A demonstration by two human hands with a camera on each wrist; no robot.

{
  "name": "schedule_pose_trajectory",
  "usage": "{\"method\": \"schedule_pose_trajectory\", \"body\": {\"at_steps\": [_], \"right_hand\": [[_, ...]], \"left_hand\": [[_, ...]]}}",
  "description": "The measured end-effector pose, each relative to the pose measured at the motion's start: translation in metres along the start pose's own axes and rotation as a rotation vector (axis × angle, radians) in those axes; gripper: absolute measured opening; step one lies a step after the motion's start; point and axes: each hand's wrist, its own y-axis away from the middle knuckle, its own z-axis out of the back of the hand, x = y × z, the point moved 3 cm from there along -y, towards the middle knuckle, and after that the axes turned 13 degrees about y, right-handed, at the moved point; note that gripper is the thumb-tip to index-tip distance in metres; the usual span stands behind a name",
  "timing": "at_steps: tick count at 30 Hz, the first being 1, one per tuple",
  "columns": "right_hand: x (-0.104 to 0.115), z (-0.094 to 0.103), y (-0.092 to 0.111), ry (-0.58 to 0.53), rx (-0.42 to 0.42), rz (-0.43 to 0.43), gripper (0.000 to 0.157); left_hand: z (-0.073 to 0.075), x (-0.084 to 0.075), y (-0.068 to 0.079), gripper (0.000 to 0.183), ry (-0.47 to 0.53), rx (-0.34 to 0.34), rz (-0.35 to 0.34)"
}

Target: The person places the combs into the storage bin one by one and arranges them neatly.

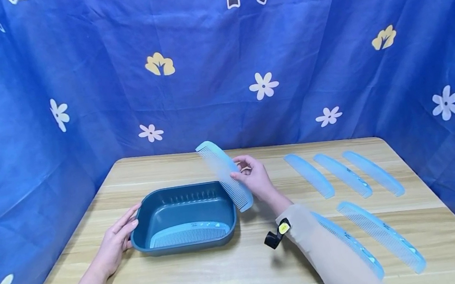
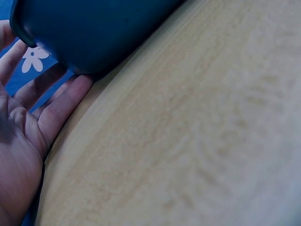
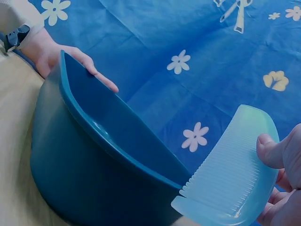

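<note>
In the head view my right hand pinches a pale blue translucent comb between thumb and fingers. This comb is tilted over the right rim of a dark teal plastic basin; in the right wrist view its teeth face the basin. Another blue comb lies flat inside, along the basin's near wall. At the basin's left end my left hand holds the rim and side. The left wrist view shows its fingers against the outer wall, low by the tabletop.
Several similar combs lie on the right of the wooden table: three in a back row, including this comb, and two nearer, including this one. My right forearm partly covers one. A blue patterned cloth hangs around the table.
</note>
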Motion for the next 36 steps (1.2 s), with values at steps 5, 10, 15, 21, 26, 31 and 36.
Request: {"method": "schedule_pose_trajectory", "body": {"at_steps": [5,10,15,21,26,31,36], "right_hand": [[0.020,-0.012,0.006,0.030,0.041,0.010,0.035],[0.028,-0.022,0.006,0.049,0.059,0.032,0.034],[0.020,-0.038,0.000,0.060,0.080,0.062,0.032],[0.010,-0.057,-0.003,0.241,0.086,0.228,0.029],[0.013,-0.068,-0.001,0.394,0.149,0.341,0.029],[0.007,-0.079,-0.001,0.560,0.261,0.327,0.028],[-0.001,-0.093,-0.001,0.701,0.409,0.317,0.025]], "left_hand": [[0.001,0.001,0.001,0.049,-0.002,0.004,-0.005],[0.001,0.001,-0.001,0.049,0.002,0.006,-0.007],[0.002,0.000,0.000,0.048,-0.003,0.002,-0.008],[0.000,0.001,-0.001,0.048,-0.003,0.001,-0.004],[-0.002,0.001,-0.002,0.049,-0.005,0.000,-0.007],[-0.003,0.002,-0.002,0.049,-0.006,0.000,-0.006],[-0.001,0.002,-0.001,0.049,-0.017,-0.012,0.003]]}}
